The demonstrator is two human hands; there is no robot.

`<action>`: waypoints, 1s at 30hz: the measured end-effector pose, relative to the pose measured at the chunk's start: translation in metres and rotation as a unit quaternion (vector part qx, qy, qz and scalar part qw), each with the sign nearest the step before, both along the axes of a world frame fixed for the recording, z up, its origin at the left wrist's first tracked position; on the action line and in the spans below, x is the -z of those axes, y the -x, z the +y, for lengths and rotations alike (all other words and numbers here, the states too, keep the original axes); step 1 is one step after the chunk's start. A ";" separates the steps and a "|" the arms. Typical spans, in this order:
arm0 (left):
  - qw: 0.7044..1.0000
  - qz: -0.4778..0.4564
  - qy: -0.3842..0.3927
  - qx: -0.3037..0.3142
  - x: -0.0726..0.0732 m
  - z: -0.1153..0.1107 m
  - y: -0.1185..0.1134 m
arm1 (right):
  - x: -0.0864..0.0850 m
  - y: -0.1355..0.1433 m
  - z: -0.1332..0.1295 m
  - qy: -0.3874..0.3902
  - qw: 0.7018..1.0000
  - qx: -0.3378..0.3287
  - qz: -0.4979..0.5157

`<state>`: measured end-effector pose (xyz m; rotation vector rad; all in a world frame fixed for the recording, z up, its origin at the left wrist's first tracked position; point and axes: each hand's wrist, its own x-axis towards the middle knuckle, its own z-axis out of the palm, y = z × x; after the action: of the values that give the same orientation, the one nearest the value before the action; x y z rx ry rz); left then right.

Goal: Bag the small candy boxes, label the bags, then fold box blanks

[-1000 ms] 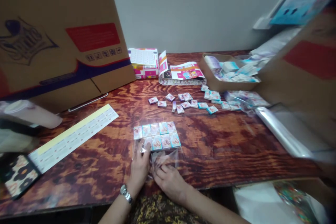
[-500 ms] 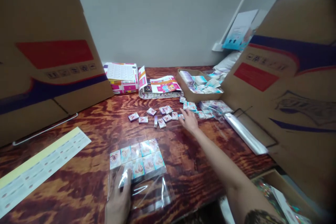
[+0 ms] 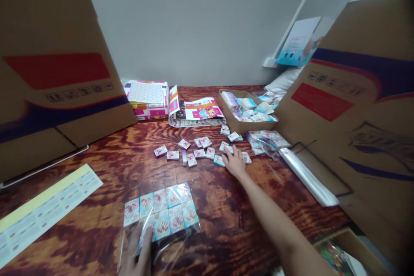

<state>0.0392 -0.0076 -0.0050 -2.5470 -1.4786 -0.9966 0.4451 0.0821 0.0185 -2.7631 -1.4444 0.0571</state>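
While the left hand [image 3: 134, 256] rests on the bag [image 3: 181, 248], the right hand [image 3: 235, 163] reaches the loose boxes [image 3: 192, 160]

From where I stand, the bag lies flat on the table [image 3: 97, 224], close to the person. The bagged boxes [image 3: 161, 223] sit edge to edge in two rows, printed faces up, and glare streaks the clear film over them. The left hand's fingers are parted and laid over the near left corner of the rows, hiding part of a box.

Well out across the table, the right hand's fingers are spread over blue-edged ones among the loose boxes. Whether the fingertips press on any, I cannot tell. The rest of the loose boxes are scattered leftward, most lying flat, one turned on its narrow side.

Behind the right hand is a tray [image 3: 250, 127] heaped with packets [image 3: 247, 104]. A wrapped bundle [image 3: 268, 138] lies just in front of it, and shiny plastic [image 3: 308, 177] runs alongside the right carton [image 3: 362, 108]. Near the wall [image 3: 181, 30] are a folded print [image 3: 199, 112] and a pink pack [image 3: 152, 112]. A label strip [image 3: 51, 202] lies left of the bag, in front of the left carton [image 3: 54, 108].
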 end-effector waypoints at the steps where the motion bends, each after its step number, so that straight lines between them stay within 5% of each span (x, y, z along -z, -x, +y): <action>1: 1.000 0.005 0.000 0.001 0.000 0.000 0.001 | 0.003 0.014 -0.012 -0.008 1.000 -0.017 -0.009; 5: 0.999 0.023 0.016 0.017 0.005 0.001 0.007 | 0.000 0.045 -0.051 -0.034 0.994 -0.101 -0.009; 10: 0.999 0.032 0.028 0.031 0.006 0.000 0.010 | -0.024 0.017 -0.050 0.005 0.954 -0.294 0.056; 13: 0.998 0.046 0.044 0.016 0.001 -0.003 0.008 | -0.036 0.012 -0.045 0.001 0.941 -0.330 0.076; 16: 0.996 0.062 0.059 0.017 -0.004 -0.006 0.007 | -0.041 0.036 -0.052 -0.023 0.923 -0.370 0.102; 20: 0.996 0.056 0.059 0.024 -0.004 -0.005 0.007 | -0.033 0.088 -0.073 -0.032 0.852 -0.492 0.175; 24: 0.999 0.033 0.026 0.017 0.004 -0.002 0.008 | -0.025 0.105 -0.089 -0.038 0.863 -0.484 0.138; 30: 0.999 0.030 0.002 0.014 0.009 -0.001 0.006 | -0.029 0.047 -0.123 -0.118 0.907 -0.389 0.114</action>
<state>0.0331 -0.0087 -0.0143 -2.5825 -1.4357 -0.9121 0.3979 -0.0410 0.0475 -1.7699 -2.1861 0.1935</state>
